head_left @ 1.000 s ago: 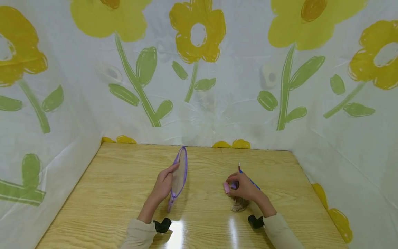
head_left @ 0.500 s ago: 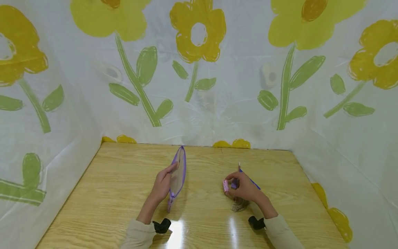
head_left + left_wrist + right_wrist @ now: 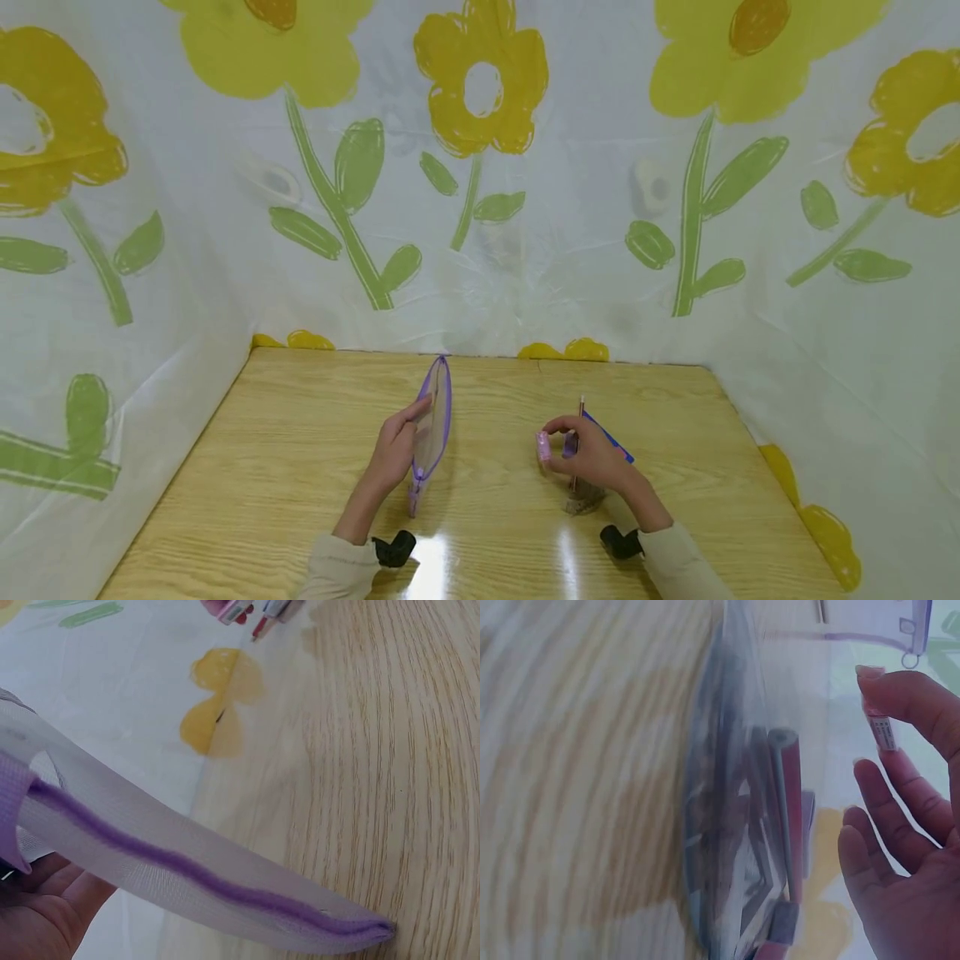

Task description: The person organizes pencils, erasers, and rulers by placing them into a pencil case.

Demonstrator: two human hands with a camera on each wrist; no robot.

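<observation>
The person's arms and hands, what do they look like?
They wear a cream cloth left sleeve and a matching right sleeve. A small, bent black gadget sticks out at each wrist. The left hand and right hand have no gloves.

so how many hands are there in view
2. The left hand holds the purple-edged pouch; the right hand, across the table from it, pinches a small pink block. Neither is hidden.
</observation>
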